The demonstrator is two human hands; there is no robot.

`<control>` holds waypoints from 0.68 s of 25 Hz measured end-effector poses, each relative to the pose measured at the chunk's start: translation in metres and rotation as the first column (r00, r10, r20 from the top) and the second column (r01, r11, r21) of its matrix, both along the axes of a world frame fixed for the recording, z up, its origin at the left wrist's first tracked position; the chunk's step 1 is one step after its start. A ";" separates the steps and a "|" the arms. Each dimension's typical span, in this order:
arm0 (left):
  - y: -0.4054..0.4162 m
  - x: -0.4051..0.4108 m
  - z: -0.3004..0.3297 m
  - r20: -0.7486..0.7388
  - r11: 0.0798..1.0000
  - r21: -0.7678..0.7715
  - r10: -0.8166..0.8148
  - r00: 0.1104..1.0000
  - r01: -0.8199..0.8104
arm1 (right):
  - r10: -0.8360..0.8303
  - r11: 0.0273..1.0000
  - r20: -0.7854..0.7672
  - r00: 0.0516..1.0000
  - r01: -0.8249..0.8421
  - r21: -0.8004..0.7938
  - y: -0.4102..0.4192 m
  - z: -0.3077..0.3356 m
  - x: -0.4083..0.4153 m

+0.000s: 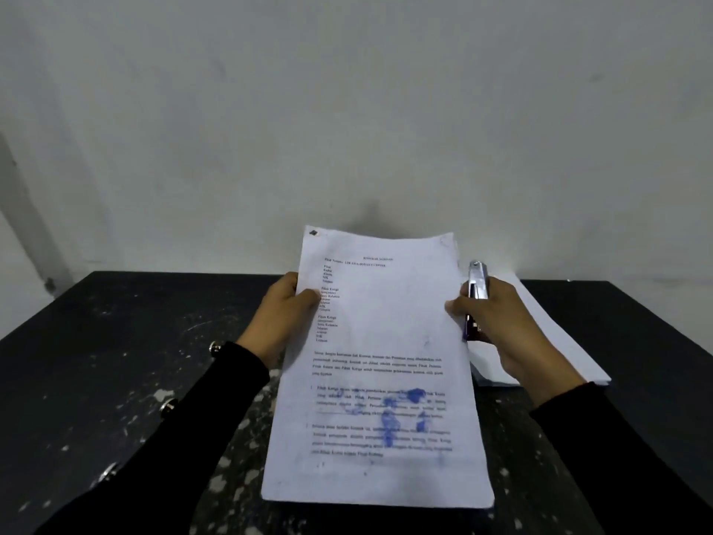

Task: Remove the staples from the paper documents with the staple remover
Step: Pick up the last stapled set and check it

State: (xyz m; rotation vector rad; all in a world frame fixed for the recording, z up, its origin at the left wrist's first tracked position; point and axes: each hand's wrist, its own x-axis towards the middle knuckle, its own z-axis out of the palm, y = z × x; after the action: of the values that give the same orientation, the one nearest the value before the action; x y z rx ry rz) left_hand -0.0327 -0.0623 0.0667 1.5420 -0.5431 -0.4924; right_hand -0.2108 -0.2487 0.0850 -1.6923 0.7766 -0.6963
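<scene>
Above the black, white-flecked worktop point(115, 341), head view: a white printed paper document with blue ink smears point(378, 380) is held up by both hands, its far end raised toward the plain pale wall point(347, 90). Left hand point(283, 310) pinches the left edge, thumb on top of the page, fingers behind; probably there to steady the sheets. Right hand point(497, 322) holds the right edge with its thumb on the page while its fingers are curled round a silver metal staple remover with a purple grip point(476, 299), tool pointing up and away, clear of the paper corner. Dark mark at the document's top-left corner point(313, 233), likely the staple, too small to be sure. The tool is on the opposite side from it, so no prying is under way; looks like the document is being positioned or inspected first. A stack of white paper sheets point(559, 341) lies on the worktop under and beyond the right hand, presumably more documents. Black sleeves with metal buttons point(216, 399) on both arms.
</scene>
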 end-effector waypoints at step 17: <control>-0.022 0.000 -0.079 -0.135 0.997 0.058 0.057 0.989 -0.050 | -0.016 0.999 -0.293 0.956 0.024 0.026 0.004 -0.094 -0.006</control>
State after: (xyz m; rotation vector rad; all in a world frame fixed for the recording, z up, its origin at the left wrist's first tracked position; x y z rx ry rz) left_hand -0.0329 -0.0845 -0.0127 1.5575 -0.3842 -0.5709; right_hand -0.2171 -0.2448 -0.0093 -1.7850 1.0067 -0.4490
